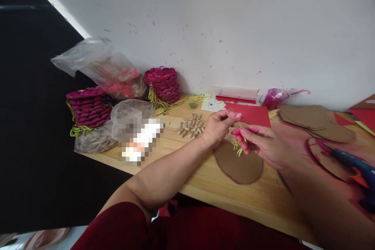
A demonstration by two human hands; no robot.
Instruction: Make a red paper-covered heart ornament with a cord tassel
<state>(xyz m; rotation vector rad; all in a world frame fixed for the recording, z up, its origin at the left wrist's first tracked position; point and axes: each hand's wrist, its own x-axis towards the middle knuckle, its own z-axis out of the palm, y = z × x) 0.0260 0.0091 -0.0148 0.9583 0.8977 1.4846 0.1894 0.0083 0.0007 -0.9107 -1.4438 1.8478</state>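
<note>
Held the yellow-green yarn (239, 151) above the rounded brown cardboard piece (238, 168) on the worktop (199, 177); pinched its upper part, apparently, between nearly meeting fingers of the left hand (219, 125); gripped it lower down with curled, drawn-together fingers of the right hand (263, 142), with short tails dangling beneath; called, probably, for a light pinch close to the working point, even tension without tugging, and loose tails clear of the peanuts (191, 125).
</note>
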